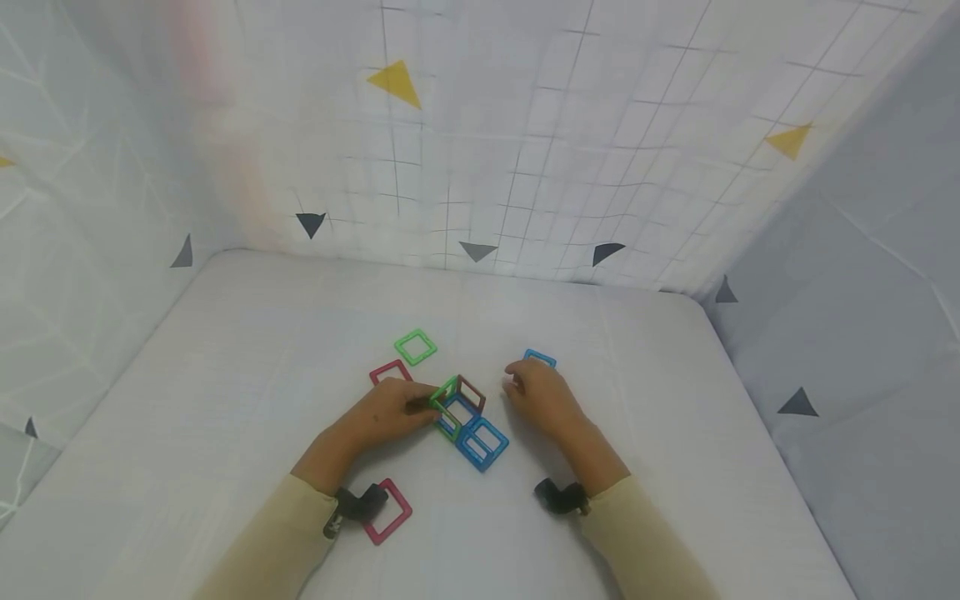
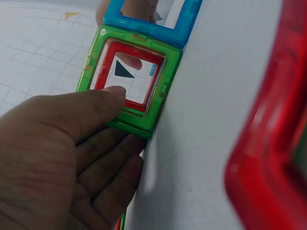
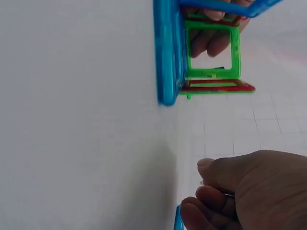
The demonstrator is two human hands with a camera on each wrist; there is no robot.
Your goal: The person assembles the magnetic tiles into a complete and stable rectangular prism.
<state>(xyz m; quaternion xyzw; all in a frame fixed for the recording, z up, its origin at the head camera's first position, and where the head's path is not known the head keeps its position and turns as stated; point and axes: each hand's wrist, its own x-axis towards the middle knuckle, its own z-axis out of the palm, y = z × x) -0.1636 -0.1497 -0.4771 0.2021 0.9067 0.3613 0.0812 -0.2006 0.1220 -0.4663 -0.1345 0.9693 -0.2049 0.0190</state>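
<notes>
Bare hands work at the middle of a white tabletop [image 1: 637,375]: the left hand [image 1: 390,410] pinches a green square tile [image 2: 164,88] between thumb and fingers, while the right hand [image 1: 547,400] is loosely curled, a narrow gap at its thumb, with nothing visible in it.

Nearest, a red square tile [image 1: 394,527] lies partly covered by the black wrist camera [image 1: 362,503] on the left arm. Beyond it come the blue tiles [image 1: 495,429] at the near corner of the small frame structure; their exact overlap is hard to tell. The held green tile stands upright on the structure's left side, with an upright red panel [image 1: 472,384] at its far right.

For good work here, the left pinch should probably be light but firm, since a push sideways could break the edge joints. Any piece added is best brought in edge to edge, without knocking the upright panels.

Farther off, a loose blue tile [image 1: 543,357] sits just beyond the right hand; whether they touch, I cannot tell. Another red tile [image 1: 384,367] and a flat green tile [image 1: 407,337] lie beyond the left hand, before the grid-patterned backdrop [image 1: 465,192].
</notes>
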